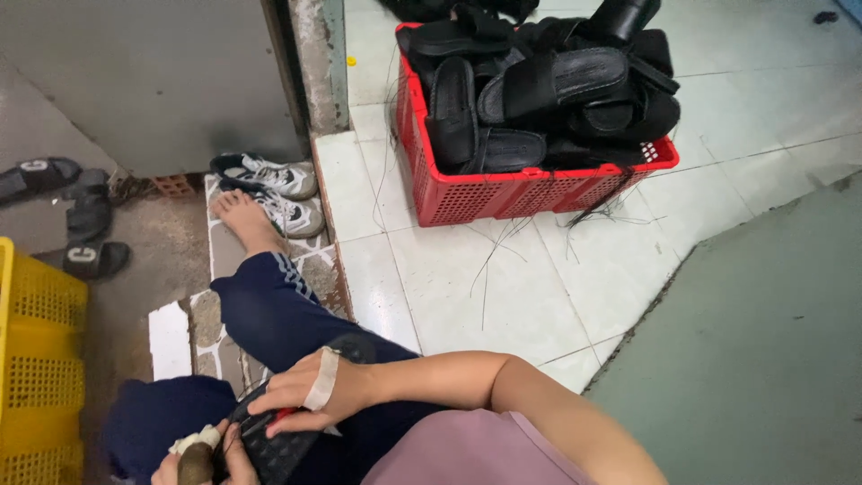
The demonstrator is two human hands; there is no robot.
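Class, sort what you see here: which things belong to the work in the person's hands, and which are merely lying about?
Belonging to the work:
black sole, pressed by the right hand
left hand, fingers taped
red crate of black sandals

Lying about:
grey sneakers
dark slippers
yellow crate

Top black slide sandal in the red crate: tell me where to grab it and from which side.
Grip the wide strap of the top sandal, coming from above. It lies uppermost on the pile in the red crate, strap arched up, so fingers can probably hook under it.
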